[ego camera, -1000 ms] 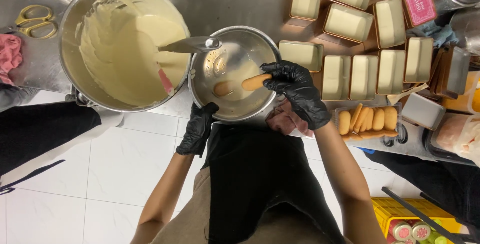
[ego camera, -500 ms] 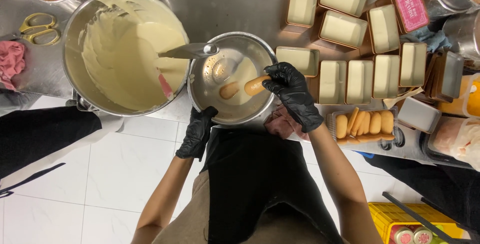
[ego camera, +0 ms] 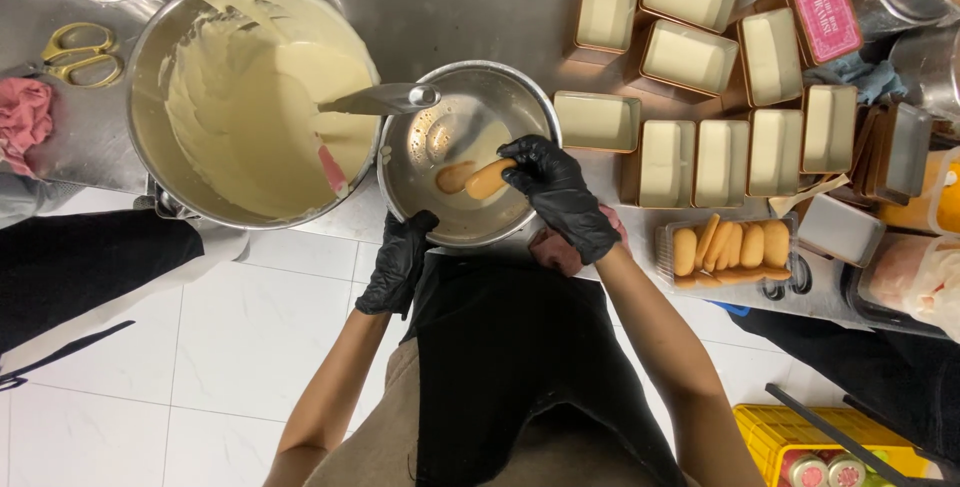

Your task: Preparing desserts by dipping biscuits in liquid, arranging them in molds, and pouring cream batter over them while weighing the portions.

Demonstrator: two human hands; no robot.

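We record a steel worktop [ego camera: 470, 7] bearing a large mixing bowl [ego camera: 150, 57] of pale cream, with a red-tipped spatula [ego camera: 333, 169] resting in it. Just right of it, touching rims, sits a smaller steel bowl [ego camera: 420, 207] holding a shallow pool of brown liquid. Further right stand filled rectangular tins [ego camera: 665, 162] and a clear tray of ladyfinger biscuits [ego camera: 730, 247].

The left hand [ego camera: 395, 267], gloved black, is closed over the small bowl's near rim. The right hand [ego camera: 560, 192], also gloved, pinches one ladyfinger [ego camera: 487, 180] by its right end between fingertips. The biscuit lies low in the bowl at the liquid, its long axis running left and slightly down from the grip, so the right hand is nearer.
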